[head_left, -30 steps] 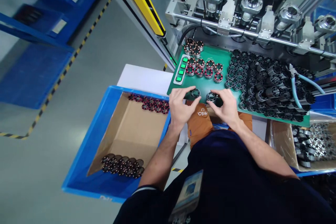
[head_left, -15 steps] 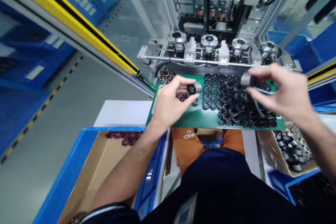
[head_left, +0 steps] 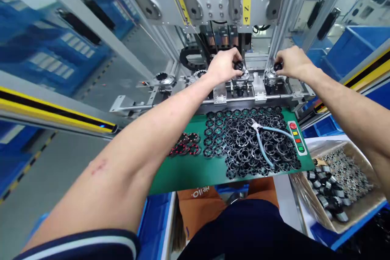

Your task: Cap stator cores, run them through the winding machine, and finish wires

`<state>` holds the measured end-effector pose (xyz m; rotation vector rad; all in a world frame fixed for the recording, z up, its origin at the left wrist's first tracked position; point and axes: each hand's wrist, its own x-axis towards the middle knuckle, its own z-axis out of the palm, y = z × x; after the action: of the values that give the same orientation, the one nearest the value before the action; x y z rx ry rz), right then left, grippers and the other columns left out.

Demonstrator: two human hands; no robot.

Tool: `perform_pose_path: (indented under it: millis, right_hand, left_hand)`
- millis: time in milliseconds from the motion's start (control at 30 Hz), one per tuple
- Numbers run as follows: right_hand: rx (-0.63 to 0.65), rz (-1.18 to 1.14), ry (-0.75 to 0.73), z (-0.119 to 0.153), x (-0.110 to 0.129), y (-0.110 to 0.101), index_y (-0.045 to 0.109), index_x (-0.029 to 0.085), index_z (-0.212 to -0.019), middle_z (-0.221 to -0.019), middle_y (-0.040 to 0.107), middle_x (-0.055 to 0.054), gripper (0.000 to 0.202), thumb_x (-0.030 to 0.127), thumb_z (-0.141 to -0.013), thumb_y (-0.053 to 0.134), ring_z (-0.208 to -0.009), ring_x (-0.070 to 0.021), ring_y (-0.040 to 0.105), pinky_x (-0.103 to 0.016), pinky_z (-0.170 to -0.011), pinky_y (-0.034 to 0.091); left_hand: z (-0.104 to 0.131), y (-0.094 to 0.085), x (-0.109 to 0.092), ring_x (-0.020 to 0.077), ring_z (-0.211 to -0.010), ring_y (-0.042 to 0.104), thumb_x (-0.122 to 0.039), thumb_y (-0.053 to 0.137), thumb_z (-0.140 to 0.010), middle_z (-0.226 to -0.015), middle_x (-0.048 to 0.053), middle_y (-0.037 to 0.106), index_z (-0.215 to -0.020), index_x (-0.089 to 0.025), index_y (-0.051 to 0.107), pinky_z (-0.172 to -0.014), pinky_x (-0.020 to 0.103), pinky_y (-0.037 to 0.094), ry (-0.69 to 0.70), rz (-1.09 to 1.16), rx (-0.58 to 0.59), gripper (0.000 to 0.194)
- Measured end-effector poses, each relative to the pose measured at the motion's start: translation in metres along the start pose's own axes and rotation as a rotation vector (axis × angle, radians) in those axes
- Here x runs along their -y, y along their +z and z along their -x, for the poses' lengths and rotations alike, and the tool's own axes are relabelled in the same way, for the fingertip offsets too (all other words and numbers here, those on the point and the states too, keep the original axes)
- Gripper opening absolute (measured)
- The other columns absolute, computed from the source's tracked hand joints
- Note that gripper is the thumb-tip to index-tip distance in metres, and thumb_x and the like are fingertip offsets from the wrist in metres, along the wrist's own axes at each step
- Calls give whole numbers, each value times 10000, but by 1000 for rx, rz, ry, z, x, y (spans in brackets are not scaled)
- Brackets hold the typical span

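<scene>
My left hand [head_left: 224,65] is closed around a stator core [head_left: 239,66], a small cylinder whose black toothed end shows. It holds this at the third round metal fixture [head_left: 240,80] from the left. At the rightmost fixture [head_left: 271,79], my right hand [head_left: 293,63] grips another stator core [head_left: 278,66], also with a black end up. Whether either core is fully seated cannot be seen. Below both hands, many black toothed rings [head_left: 243,154] cover the green work surface [head_left: 189,176]. Light-blue-handled cutting pliers [head_left: 263,146] lie open on them.
Black-and-red rings [head_left: 183,148] lie left of the black ones. A button panel [head_left: 297,138] sits at the right end. A lined box [head_left: 350,187] holds metal rings and stator cores. Machine plates [head_left: 210,8] hang above the fixtures; a yellow-striped post [head_left: 57,109] stands at left.
Both hands have moved forward from above the green surface to the fixtures, each carrying its stator core. The camera view has shifted, and the pliers now show fully on the rings.
</scene>
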<state>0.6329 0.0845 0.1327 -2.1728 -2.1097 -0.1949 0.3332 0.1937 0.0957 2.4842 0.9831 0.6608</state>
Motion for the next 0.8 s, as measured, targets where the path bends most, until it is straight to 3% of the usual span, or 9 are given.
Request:
perform_pose_path:
  millis: [100,267,367,500,567,667,800]
  right_hand:
    - [47,27,-109,-17,-17,11,874,32,-1220,-1261,916,-130,649,623,-981,996,-1270,-335,882,-576,-1246,673]
    - [155,28,-285,-39,-40,7,884,61,-1322,-1256,931,-75,639,550,-941,1040,-1106,-243,916,-479,-1154,701]
    - [176,35,-309,-43,-41,2,874,6,-1304,-1288,933,-88,658,546,-954,1010,-1139,-210,912,-408,-1151,668]
    - [214,69,-307,-49,-35,-2,886,25,-1272,-1255,941,-51,613,485,-899,1048,-1112,-192,906,-379,-1103,656]
    - [247,81,-297,-55,-33,-5,879,15,-1244,-1238,938,-32,625,529,-913,1010,-1099,-172,897,-356,-1082,645]
    - [276,81,-278,-58,-31,-11,867,-4,-1236,-1240,931,-29,624,568,-989,909,-1118,-164,880,-366,-1086,637]
    - [192,49,-262,-32,-24,-4,885,31,-1348,-1255,936,-89,467,351,-1013,941,-1176,-255,887,-452,-1144,659]
  left_hand:
    - [-7,5,12,332,-1200,808,-230,974,-841,-1205,108,847,-1336,-138,801,-1194,510,655,14,-52,47,533]
    - [-17,-9,12,318,-1146,821,-270,1003,-851,-1166,92,845,-1353,-156,842,-1165,480,645,45,-207,176,540]
    - [-24,-15,5,343,-1214,826,-283,1004,-868,-1203,101,854,-1396,-163,857,-1207,482,629,33,-296,248,560]
    - [-33,-20,1,324,-1223,835,-314,1005,-884,-1210,91,873,-1427,-175,873,-1197,423,632,35,-341,319,576]
    - [-35,-22,0,304,-1225,839,-337,973,-922,-1248,80,881,-1470,-195,864,-1184,398,635,48,-363,347,576]
    - [-25,-20,-10,322,-1337,817,-354,900,-1001,-1375,91,872,-1551,-231,830,-1250,431,616,39,-439,340,568]
    - [20,-2,-36,411,-1621,668,-302,689,-1140,-1713,207,709,-1710,-121,691,-1423,576,510,-3,-524,219,597]
